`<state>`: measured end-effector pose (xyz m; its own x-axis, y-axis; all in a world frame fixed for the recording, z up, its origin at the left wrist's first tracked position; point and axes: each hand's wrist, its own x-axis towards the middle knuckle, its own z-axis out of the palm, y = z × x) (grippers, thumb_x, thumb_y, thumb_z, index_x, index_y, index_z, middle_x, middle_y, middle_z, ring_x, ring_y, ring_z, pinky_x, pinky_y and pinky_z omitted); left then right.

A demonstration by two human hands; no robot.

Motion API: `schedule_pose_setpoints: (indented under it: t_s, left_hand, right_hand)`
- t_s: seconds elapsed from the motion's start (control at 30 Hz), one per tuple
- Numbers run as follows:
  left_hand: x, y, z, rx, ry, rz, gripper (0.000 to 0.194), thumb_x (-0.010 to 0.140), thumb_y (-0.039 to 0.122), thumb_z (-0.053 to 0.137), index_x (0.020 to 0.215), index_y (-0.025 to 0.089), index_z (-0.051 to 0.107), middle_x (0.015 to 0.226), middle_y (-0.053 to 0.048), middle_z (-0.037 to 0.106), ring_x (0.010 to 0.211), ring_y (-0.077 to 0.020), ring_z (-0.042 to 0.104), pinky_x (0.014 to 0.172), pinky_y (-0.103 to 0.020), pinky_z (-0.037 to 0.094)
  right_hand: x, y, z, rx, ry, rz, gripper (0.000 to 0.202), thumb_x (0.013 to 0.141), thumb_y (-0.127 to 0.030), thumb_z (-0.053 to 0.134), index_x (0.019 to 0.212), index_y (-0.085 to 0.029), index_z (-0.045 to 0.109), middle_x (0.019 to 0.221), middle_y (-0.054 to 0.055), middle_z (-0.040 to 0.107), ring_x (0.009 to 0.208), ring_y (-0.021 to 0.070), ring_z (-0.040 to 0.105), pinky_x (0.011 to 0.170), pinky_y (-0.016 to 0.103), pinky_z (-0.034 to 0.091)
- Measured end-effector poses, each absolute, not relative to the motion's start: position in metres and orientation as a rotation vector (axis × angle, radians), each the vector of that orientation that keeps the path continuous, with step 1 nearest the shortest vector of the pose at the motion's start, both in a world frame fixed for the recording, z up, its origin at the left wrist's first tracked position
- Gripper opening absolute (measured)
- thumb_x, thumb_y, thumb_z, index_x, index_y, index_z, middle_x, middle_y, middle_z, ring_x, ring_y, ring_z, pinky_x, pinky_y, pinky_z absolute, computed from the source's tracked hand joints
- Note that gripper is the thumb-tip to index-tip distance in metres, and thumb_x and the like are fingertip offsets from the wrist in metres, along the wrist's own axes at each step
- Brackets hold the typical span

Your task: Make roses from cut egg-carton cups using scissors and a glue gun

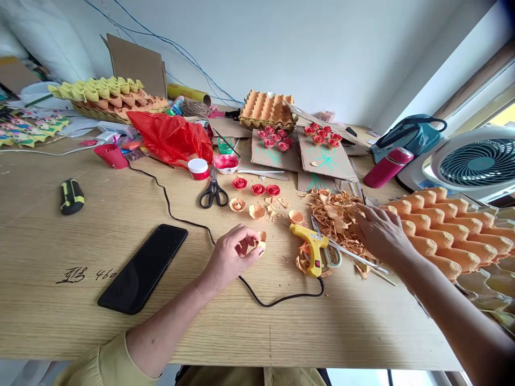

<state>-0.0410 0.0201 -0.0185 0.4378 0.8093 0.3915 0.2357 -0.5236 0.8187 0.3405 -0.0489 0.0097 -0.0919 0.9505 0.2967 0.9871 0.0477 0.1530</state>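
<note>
Between the thumb and fingers of my left hand (237, 250) is a small orange carton flower (261, 241), held above the table. My right hand (378, 230) reaches over the right side of a pile of orange carton scraps (333, 217); its fingertips are extended, and I cannot make out anything in them. Between the hands a yellow glue gun (311, 246) lies beside light-handled scissors (333, 256). An orange cup piece (296, 216) sits just above the glue gun. Two plain orange flowers (237, 205) and three red flowers (258, 189) stand in rows farther back.
Black scissors (213, 193), a phone (143, 268) and a utility knife (72, 197) lie to the left. Orange egg trays (450, 230), a fan (475, 161) and a pink bottle (388, 167) are at the right. Cardboard (328, 155) with red flowers and a red bag (169, 139) stand behind.
</note>
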Motion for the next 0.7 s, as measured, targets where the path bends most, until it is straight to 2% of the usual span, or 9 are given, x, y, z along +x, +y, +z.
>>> schedule_pose_setpoints:
  t_s: [0.13,0.23,0.3,0.37,0.43,0.5,0.57,0.63,0.7]
  left_hand:
    - [-0.041,0.019,-0.019,2.004,0.881,1.048,0.009,0.082,0.016,0.068,0.079,0.018,0.06,0.075,0.002,0.059,0.059,-0.0076,0.05,0.055,-0.019,0.041]
    - [-0.041,0.019,-0.02,2.006,0.882,1.049,0.009,0.083,0.016,0.067,0.079,0.017,0.06,0.075,0.002,0.059,0.059,-0.0072,0.049,0.055,-0.018,0.04]
    - [-0.041,0.019,-0.021,2.011,0.877,1.055,0.008,0.083,0.015,0.068,0.08,0.017,0.06,0.076,0.003,0.059,0.059,-0.0069,0.049,0.055,-0.018,0.04]
    - [-0.04,0.018,-0.023,2.031,0.868,1.074,0.009,0.082,0.014,0.069,0.082,0.017,0.06,0.076,0.003,0.058,0.058,-0.0063,0.048,0.055,-0.018,0.04]
    - [-0.039,0.017,-0.024,2.068,0.849,1.093,0.011,0.082,0.012,0.069,0.083,0.017,0.06,0.076,0.004,0.057,0.058,-0.0061,0.047,0.056,-0.018,0.04]
    - [-0.039,0.015,-0.026,2.116,0.822,1.105,0.012,0.082,0.01,0.068,0.084,0.018,0.06,0.077,0.004,0.056,0.058,-0.0063,0.046,0.057,-0.019,0.04]
    - [-0.039,0.012,-0.026,2.171,0.803,1.123,0.012,0.083,0.01,0.068,0.086,0.018,0.06,0.078,0.004,0.055,0.059,-0.0066,0.046,0.057,-0.019,0.041]
    - [-0.04,0.01,-0.026,2.233,0.796,1.144,0.012,0.084,0.01,0.067,0.087,0.019,0.06,0.078,0.004,0.054,0.059,-0.007,0.045,0.058,-0.02,0.041]
    - [-0.04,0.008,-0.024,2.29,0.792,1.171,0.012,0.084,0.009,0.066,0.089,0.019,0.061,0.077,0.004,0.053,0.059,-0.0075,0.045,0.058,-0.02,0.041]
  right_hand:
    - [0.325,-0.086,-0.006,-2.079,-2.214,-0.648,0.036,0.1,-0.02,0.04,0.13,-0.018,0.059,0.146,0.019,0.056,0.133,0.0345,0.052,0.106,0.052,0.037]
    - [0.313,-0.111,-0.008,-2.048,-2.208,-0.678,0.032,0.101,-0.021,0.039,0.12,-0.016,0.065,0.14,0.017,0.062,0.126,0.0322,0.058,0.108,0.051,0.038]
    - [0.302,-0.124,-0.002,-1.964,-2.183,-0.686,0.025,0.101,-0.024,0.045,0.098,-0.018,0.07,0.115,0.013,0.074,0.114,0.0313,0.066,0.109,0.054,0.037]
    - [0.285,-0.132,0.005,-1.869,-2.091,-0.665,0.02,0.098,-0.029,0.056,0.087,-0.02,0.069,0.091,0.008,0.077,0.097,0.0279,0.071,0.107,0.054,0.039]
    - [0.265,-0.133,0.012,-1.795,-2.038,-0.561,0.019,0.098,-0.03,0.057,0.108,-0.02,0.069,0.107,0.009,0.076,0.097,0.028,0.07,0.102,0.054,0.044]
    - [0.239,-0.127,0.016,-1.727,-1.98,-0.291,0.032,0.099,-0.029,0.054,0.128,-0.02,0.062,0.125,0.013,0.07,0.107,0.0277,0.068,0.092,0.044,0.054]
    - [0.211,-0.114,0.017,-1.651,-1.871,0.055,0.025,0.1,-0.028,0.052,0.122,-0.023,0.064,0.116,0.01,0.072,0.097,0.0219,0.071,0.083,0.036,0.058]
    - [0.185,-0.098,0.014,-1.567,-1.711,0.428,0.026,0.099,-0.03,0.052,0.122,-0.023,0.062,0.11,0.01,0.073,0.09,0.0202,0.073,0.079,0.034,0.06]
    - [0.162,-0.081,0.009,-1.476,-1.52,0.821,0.032,0.098,-0.035,0.055,0.128,-0.022,0.058,0.12,0.012,0.07,0.096,0.0207,0.072,0.08,0.034,0.06]
